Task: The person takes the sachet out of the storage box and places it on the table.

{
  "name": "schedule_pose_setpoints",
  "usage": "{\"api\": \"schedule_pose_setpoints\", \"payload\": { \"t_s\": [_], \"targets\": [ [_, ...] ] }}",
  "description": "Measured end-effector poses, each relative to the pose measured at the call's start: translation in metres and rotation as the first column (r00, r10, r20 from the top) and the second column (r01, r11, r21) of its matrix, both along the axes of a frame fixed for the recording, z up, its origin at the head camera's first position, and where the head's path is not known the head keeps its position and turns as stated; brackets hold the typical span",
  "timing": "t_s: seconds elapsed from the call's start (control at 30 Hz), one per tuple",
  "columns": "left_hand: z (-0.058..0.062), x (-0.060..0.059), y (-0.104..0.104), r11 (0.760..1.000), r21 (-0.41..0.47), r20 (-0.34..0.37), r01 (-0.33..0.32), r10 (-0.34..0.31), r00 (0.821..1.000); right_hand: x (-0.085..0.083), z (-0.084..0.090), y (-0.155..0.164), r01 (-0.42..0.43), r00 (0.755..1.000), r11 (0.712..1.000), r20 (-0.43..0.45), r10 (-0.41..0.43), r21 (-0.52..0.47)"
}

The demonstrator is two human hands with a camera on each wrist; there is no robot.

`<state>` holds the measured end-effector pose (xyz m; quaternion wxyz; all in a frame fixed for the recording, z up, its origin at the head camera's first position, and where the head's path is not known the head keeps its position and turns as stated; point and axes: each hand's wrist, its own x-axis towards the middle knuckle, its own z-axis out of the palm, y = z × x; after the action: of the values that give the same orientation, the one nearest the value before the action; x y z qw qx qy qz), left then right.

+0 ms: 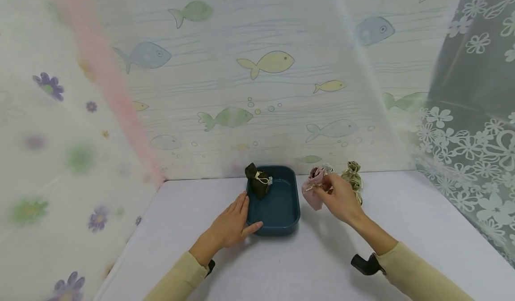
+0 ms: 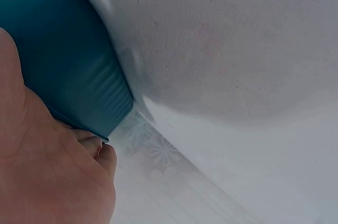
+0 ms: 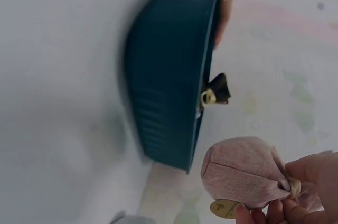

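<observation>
My right hand (image 1: 341,198) pinches a pink drawstring pouch (image 1: 313,193) by its tied neck, just right of a blue bin (image 1: 277,227). In the right wrist view this pouch (image 3: 243,168) is held off the table, and a small oval tag (image 3: 224,208) hangs on it. A dark brown pouch (image 1: 260,185) with a pale cord lies inside the bin at the far left. My left hand (image 1: 229,222) rests against the bin's near left side, fingers extended along the rim and thumb over the front corner.
Olive-green pouches (image 1: 353,175) lie on the white table (image 1: 322,260) behind the right hand. A pale grey pouch (image 1: 327,168) is mostly hidden behind the pink one. A fish-print curtain (image 1: 257,91) hangs at the table's back edge.
</observation>
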<state>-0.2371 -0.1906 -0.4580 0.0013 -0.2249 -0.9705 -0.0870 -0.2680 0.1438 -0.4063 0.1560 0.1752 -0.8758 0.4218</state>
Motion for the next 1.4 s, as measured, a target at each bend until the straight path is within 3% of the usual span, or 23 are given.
{"api": "schedule_pose_setpoints", "payload": {
  "t_s": [0.2,0.5,0.87,1.13,1.4],
  "targets": [
    [-0.003,-0.001,-0.001,1.0,0.004,-0.003,-0.013,0.013,1.0,-0.009,0.012,-0.023,-0.052,0.998,0.998,0.032,0.053,-0.032],
    [-0.005,-0.003,-0.001,1.0,0.004,-0.004,-0.016,0.016,1.0,-0.031,0.014,-0.056,-0.06,0.993,0.994,0.096,0.068,-0.087],
    [-0.008,-0.004,-0.003,1.0,-0.024,-0.019,-0.013,0.013,1.0,-0.064,-0.004,-0.083,-0.026,0.993,0.998,0.116,0.031,-0.05],
    [-0.004,-0.001,-0.001,1.0,-0.019,0.011,-0.016,0.016,1.0,-0.078,-0.017,-0.093,0.011,0.99,1.0,0.14,-0.008,-0.021],
    [-0.004,-0.002,-0.001,1.0,-0.016,-0.009,-0.012,0.012,1.0,-0.086,-0.024,-0.099,0.042,0.987,0.999,0.154,-0.047,0.035]
  ]
}}
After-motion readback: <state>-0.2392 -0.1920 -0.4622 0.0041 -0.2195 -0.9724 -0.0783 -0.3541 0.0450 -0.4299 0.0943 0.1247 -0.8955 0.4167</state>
